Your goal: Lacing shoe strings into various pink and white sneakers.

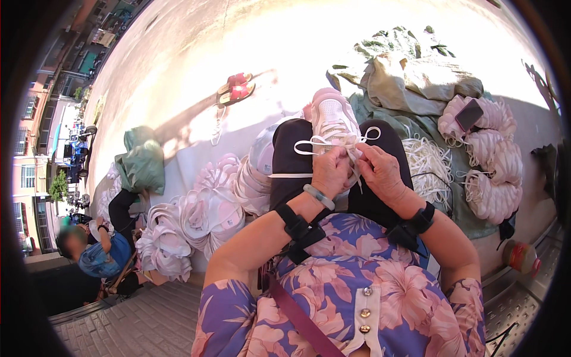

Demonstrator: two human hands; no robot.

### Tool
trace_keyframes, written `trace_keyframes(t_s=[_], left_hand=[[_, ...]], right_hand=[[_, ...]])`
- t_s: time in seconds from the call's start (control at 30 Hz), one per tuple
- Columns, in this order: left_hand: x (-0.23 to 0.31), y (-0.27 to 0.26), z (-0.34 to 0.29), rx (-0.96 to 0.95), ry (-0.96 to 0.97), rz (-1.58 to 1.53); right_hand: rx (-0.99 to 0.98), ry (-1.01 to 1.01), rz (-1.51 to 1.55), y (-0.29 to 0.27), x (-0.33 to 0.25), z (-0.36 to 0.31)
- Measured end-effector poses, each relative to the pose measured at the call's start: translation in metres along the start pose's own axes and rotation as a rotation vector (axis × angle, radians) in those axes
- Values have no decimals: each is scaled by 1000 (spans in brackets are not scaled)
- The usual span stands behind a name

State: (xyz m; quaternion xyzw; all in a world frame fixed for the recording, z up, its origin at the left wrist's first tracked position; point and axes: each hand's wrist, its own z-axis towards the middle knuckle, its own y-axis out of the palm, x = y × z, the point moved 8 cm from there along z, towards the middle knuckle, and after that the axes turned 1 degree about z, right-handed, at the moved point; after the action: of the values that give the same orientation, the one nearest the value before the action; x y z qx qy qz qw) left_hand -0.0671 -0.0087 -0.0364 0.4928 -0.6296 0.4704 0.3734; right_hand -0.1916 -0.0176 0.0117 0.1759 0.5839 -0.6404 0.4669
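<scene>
At far left sits one co-worker. Pale shoe pieces, too overlapped to count, precede two red sandals on sunlit ground. One white-pink shoe stands between the knees; left hand and right hand each close a narrow grip on the white lace, fingertips partly hidden. Rightward: tangled laces, uncountable; one phone on bundled pieces.

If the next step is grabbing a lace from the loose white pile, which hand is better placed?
Probably the right hand: it is nearer the lace pile, which lies beside the right thigh. The left hand sits farther across; both are at the shoe.
</scene>
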Motion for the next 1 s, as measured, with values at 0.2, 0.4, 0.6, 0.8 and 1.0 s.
trace_keyframes(t_s=[0.2,0.4,0.6,0.8,1.0], left_hand=[[-3,5,-4,-79,-105,-132],[-3,8,-5,-117,-103,-161],[-8,8,2,-59,-119,-121],[14,-17,-15,-159,-120,182],[-21,-98,-60,-50,-169,108]], right_hand=[[41,3,98,-3,3,-2],[-2,0,46,0,-2,-3],[-15,-7,58,5,4,-4],[-82,171,27,3,19,-4],[-95,347,119,7,46,-10]])
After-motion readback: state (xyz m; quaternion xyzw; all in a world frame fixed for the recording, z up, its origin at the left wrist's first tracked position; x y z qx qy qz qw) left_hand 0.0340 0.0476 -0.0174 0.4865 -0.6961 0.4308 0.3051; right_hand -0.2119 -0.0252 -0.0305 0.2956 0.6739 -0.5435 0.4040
